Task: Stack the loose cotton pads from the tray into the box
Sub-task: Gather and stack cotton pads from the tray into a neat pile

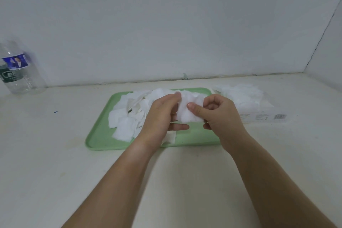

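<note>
A green tray lies on the table with several loose white square cotton pads heaped on its left and back parts. Above the tray's middle, my left hand and my right hand together hold a small bunch of cotton pads. My left thumb and fingers pinch its left side; my right thumb presses on its front, fingers curled behind. To the right of the tray stands a white box with cotton pads piled in it.
A clear plastic water bottle stands at the far left against the white wall. A second wall closes the right side. A small blue speck lies on the table left of the tray.
</note>
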A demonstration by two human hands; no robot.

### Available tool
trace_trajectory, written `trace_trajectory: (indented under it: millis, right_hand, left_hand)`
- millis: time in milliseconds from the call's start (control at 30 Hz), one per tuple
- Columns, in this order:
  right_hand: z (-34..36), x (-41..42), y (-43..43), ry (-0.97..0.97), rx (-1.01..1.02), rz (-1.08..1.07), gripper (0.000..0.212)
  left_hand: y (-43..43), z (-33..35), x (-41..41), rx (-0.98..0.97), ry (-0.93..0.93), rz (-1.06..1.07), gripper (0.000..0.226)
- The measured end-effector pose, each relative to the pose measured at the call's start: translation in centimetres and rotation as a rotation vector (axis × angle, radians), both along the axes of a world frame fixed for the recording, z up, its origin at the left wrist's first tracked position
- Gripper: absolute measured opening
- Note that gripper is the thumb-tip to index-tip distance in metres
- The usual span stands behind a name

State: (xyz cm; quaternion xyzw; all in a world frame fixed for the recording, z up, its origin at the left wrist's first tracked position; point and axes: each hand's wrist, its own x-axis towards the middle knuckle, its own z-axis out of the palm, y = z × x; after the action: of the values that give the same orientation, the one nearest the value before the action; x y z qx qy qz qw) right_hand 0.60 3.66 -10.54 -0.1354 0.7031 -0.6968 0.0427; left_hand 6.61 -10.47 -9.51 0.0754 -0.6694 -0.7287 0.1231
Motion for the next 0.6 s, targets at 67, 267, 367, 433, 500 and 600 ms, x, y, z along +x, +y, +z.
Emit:
trace_trajectory:
  millis: [67,267,367,433,500,600]
  right_hand:
    - [-0.1,0.0,-0.2,0.029,0.007,-0.019,0.04]
    - [0.1,0.6,-1.6,0.151,0.136,-0.047,0.04]
    - [1.5,1.3,-2.6,0.224,0.254,-0.023,0.042]
    - [2.4,1.8,-3.5,0.225,0.275,0.017,0.041]
    - [2.9,2.2,-4.3,0.228,0.3,0.067,0.032]
    - [3.1,2.6,-5.9,0.276,0.463,0.162,0.011]
  left_hand:
    - [-0.1,0.1,0.2,-0.018,0.007,-0.026,0.03]
    - [-1.5,0.9,0.5,-0.033,-0.022,0.019,0.022]
    - [-3.1,2.3,1.0,0.011,-0.037,0.036,0.012]
    - [-4.8,2.8,1.5,0.001,-0.005,0.104,0.016]
    - [-7.1,2.9,2.4,-0.031,0.026,0.193,0.018]
    - [-11.0,2.0,4.0,-0.035,0.028,0.291,0.016]
